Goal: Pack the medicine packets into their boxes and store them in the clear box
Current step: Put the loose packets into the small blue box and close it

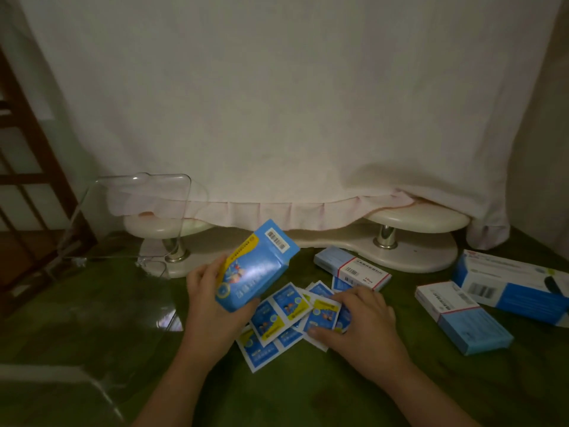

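The left hand [205,292] grips the tilted blue box [257,266], fingers curled round it; the right hand [358,315] pinches a packet [323,312] from the spread pile.

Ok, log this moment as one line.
left hand: holds blue box | right hand: grips packets on table | clear box: at left

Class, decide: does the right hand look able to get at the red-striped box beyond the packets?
Probably yes: the red-striped box lies just beyond the right hand, nothing between, though that hand grips packets.
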A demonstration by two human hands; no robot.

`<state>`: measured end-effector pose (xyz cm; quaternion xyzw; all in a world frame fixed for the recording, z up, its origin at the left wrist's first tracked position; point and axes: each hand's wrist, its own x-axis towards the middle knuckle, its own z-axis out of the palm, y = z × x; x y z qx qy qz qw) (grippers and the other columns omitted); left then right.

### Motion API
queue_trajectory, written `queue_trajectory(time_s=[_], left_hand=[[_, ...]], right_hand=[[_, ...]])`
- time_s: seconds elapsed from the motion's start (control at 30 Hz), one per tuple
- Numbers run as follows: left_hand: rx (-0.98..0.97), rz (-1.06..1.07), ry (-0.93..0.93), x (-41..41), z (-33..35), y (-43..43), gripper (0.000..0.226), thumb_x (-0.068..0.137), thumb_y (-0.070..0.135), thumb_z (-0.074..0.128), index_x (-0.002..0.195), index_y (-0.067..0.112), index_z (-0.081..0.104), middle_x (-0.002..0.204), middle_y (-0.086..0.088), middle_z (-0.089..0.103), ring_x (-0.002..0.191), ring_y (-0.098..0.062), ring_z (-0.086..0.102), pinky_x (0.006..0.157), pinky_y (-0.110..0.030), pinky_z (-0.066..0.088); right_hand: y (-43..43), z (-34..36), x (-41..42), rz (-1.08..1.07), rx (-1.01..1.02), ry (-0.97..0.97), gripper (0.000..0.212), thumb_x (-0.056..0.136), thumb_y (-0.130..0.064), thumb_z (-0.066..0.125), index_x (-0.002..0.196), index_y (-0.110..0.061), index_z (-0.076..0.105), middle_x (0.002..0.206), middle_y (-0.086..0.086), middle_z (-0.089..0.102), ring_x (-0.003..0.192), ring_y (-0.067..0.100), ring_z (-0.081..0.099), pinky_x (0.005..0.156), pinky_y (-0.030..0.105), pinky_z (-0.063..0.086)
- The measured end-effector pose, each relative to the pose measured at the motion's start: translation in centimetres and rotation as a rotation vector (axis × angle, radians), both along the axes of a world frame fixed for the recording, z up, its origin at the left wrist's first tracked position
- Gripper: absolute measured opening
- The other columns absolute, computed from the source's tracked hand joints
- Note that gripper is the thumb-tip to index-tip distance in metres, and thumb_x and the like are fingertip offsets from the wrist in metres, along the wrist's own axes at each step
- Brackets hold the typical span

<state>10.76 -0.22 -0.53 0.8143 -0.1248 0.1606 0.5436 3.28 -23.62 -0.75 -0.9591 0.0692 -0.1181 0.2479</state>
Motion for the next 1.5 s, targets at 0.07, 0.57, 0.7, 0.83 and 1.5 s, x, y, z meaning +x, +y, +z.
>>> queue_trajectory(time_s=[0.07,0.57,0.7,0.83,1.5], left_hand=[[-0.044,-0.043,-0.005,-0.8,-0.4,0.6,0.082,0.069,0.001,0.084,0.126,0.043,0.042,0.125,0.016,0.036,0.11,0.008,0.053,0.084,-0.014,0.054],[-0.11,-0.246,0.03,-5.1,0.1,1.8,0.096,0.069,-0.007,0.081,0.141,0.033,0.032,0.12,0.051,0.045,0.117,0.011,0.054,0.082,-0.013,0.054],[-0.107,-0.23,0.026,-5.0,-0.1,1.8,0.094,0.069,-0.002,0.083,0.137,0.04,0.033,0.121,0.046,0.048,0.118,0.007,0.055,0.085,-0.016,0.055],[-0.083,-0.237,0.024,-4.8,-0.2,1.9,0.091,0.07,0.001,0.083,0.135,0.043,0.035,0.124,0.04,0.051,0.12,0.005,0.055,0.086,-0.014,0.053],[0.055,-0.353,0.001,-4.7,-0.4,2.0,0.089,0.071,0.016,0.087,0.139,0.042,0.036,0.139,0.015,0.046,0.126,-0.004,0.052,0.092,-0.012,0.049]], right_hand=[[-0.3,-0.3,0.1,-0.023,0.055,-0.049,0.055,0.069,-0.07,0.068,0.114,-0.043,0.051,0.113,-0.022,0.043,0.114,0.001,0.037,0.093,0.028,0.035],[-0.1,2.8,-3.2,-0.274,1.183,-0.267,0.015,0.094,-0.014,0.058,0.105,-0.022,0.065,0.103,-0.002,0.072,0.09,0.014,0.072,0.07,0.035,0.06],[1.2,4.7,-3.7,-0.184,1.358,-0.177,0.021,0.091,0.002,0.05,0.088,-0.012,0.066,0.095,0.012,0.07,0.093,0.028,0.069,0.085,0.051,0.055],[2.9,6.9,-4.3,0.123,0.928,-0.088,0.024,0.091,0.001,0.043,0.074,0.002,0.059,0.075,0.01,0.064,0.068,0.012,0.065,0.067,0.03,0.056],[2.7,10.7,-2.6,0.575,0.371,0.096,0.055,0.097,-0.025,0.055,0.137,-0.059,0.036,0.051,-0.007,0.051,0.051,0.001,0.051,0.054,0.021,0.047]])
